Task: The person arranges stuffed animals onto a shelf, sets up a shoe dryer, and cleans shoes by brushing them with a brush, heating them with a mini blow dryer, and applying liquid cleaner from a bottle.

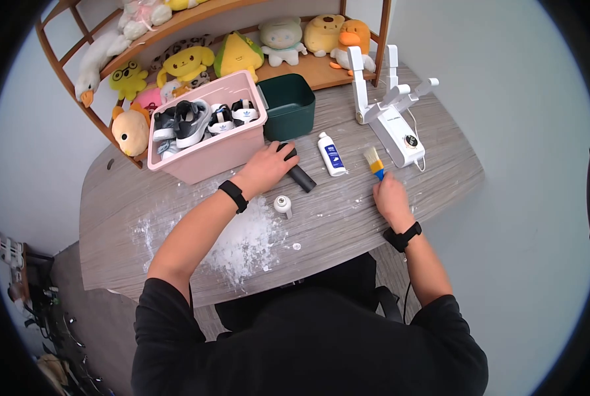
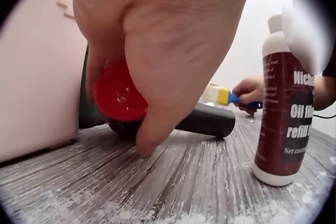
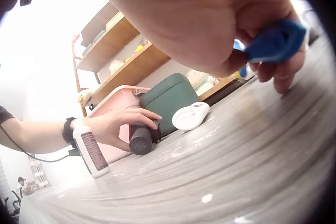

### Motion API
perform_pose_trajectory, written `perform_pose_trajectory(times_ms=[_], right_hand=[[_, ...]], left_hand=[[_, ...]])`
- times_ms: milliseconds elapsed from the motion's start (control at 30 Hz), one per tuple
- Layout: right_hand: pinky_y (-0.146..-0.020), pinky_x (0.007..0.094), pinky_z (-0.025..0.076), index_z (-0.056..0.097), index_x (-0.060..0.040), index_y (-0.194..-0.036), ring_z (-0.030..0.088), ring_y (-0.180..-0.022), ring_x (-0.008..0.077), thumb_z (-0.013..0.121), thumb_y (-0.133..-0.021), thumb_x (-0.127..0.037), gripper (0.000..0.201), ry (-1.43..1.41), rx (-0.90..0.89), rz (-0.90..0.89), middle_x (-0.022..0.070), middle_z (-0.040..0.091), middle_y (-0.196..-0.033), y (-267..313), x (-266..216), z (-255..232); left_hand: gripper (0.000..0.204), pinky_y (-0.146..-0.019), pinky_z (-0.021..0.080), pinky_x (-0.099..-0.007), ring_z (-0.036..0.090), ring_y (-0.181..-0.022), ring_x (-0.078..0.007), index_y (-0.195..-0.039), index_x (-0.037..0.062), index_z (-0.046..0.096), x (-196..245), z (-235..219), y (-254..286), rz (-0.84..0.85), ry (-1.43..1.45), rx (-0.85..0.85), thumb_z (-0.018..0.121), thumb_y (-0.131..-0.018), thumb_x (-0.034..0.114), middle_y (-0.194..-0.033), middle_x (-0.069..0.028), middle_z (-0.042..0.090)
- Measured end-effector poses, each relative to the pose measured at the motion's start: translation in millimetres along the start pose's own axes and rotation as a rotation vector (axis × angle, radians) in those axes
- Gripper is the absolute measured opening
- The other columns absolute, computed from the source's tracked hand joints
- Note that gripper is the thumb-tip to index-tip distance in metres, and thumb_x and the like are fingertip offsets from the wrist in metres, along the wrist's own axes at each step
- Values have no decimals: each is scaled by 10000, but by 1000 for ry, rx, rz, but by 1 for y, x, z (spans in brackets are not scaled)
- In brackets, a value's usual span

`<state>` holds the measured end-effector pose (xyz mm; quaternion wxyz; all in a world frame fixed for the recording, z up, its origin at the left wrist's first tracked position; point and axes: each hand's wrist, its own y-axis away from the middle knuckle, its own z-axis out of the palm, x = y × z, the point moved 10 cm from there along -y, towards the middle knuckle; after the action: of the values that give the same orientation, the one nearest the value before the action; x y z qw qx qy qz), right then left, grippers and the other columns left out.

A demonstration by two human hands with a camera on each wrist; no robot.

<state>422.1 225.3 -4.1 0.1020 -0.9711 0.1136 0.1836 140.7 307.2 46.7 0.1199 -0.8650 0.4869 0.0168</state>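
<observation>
My left hand (image 1: 265,170) grips the head of a black hair-dryer-shaped device (image 1: 303,179) lying on the table. In the left wrist view its round red face (image 2: 118,95) shows between thumb and fingers, and the black handle points away to the right. My right hand (image 1: 392,198) holds a paintbrush (image 1: 374,162) by its blue handle, with the yellow band and pale bristles pointing toward the shelf. Between the hands stands a white bottle with a dark red label (image 2: 281,124), nearer my body. Beyond it lies a white bottle with a blue label (image 1: 332,156).
White powder (image 1: 242,241) is spread over the table's near left part. A pink bin (image 1: 206,162) of shoes and a dark green bin (image 1: 291,122) stand behind my left hand. A white device with upright arms (image 1: 397,135) stands at right. Plush toys (image 1: 239,56) fill the wooden shelf.
</observation>
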Motion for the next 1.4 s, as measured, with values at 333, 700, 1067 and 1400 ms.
perform_pose_trajectory(times_ms=[333, 700, 1067, 1400], right_hand=[[-904, 523, 592, 733, 68, -1147, 737, -1029, 485, 822, -924, -462, 582, -238, -223, -17, 318, 761, -1034, -59, -72, 29], [-922, 501, 589, 780, 39, -1111, 749, -1044, 449, 868, -876, -479, 576, -280, -320, -15, 287, 777, -1059, -89, -61, 55], [-877, 510, 587, 771, 44, -1132, 748, -1002, 461, 857, -887, -476, 581, -237, -307, -50, 297, 771, -1031, -73, -75, 38], [-621, 400, 465, 653, 13, -1051, 568, -622, 292, 627, -1107, -214, 235, -503, 107, -169, 141, 610, -714, 43, -19, -37]], left_hand=[[183, -913, 601, -408, 669, -1067, -336, -1133, 33, 682, 7, -1, -74, 129, 26, -154, 639, -962, 81, -1126, -135, 611], [154, -896, 599, -428, 674, -1052, -335, -1136, 30, 657, -5, 8, -89, 87, 67, -126, 632, -995, 87, -1136, -158, 611], [279, -890, 618, -432, 700, -1060, -349, -1254, 52, 681, -17, 11, -82, -24, -22, -77, 670, -983, 119, -1177, -172, 646], [569, -886, 596, -471, 694, -1063, -377, -1273, 68, 686, 53, -109, 51, -148, 538, 231, 907, -785, 259, -1230, -140, 675]])
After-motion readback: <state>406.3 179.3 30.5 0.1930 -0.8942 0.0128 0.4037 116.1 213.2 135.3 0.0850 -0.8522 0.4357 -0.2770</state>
